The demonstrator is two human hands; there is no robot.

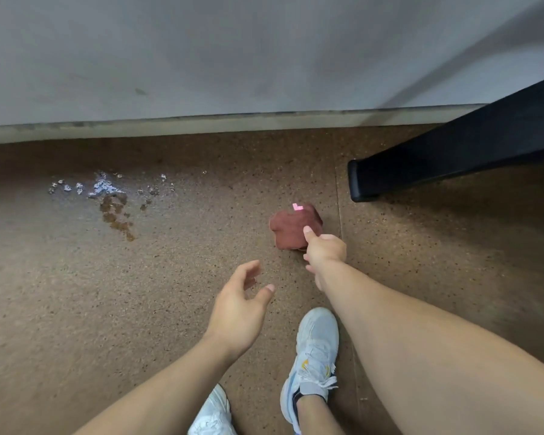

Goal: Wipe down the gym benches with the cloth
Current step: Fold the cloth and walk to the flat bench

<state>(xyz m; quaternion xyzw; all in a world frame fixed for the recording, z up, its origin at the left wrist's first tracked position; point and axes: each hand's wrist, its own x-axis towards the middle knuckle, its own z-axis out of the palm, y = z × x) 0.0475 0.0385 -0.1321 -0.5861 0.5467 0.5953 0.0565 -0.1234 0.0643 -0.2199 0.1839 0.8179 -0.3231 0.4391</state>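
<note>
A crumpled dark red cloth (291, 226) with a small pink tag lies on the brown speckled floor. My right hand (325, 251) reaches down onto its near edge, thumb pressed on the fabric and fingers curled under; the hold looks like a pinch on the cloth. My left hand (239, 304) hovers lower and to the left, fingers spread, holding nothing. A black bench frame leg (446, 152) juts in from the right, just beyond the cloth.
A grey wall (233, 58) with a pale skirting runs across the back. White flakes and a brown stain (107, 196) mark the floor at left. My white sneakers (314, 356) stand at the bottom, close behind the cloth.
</note>
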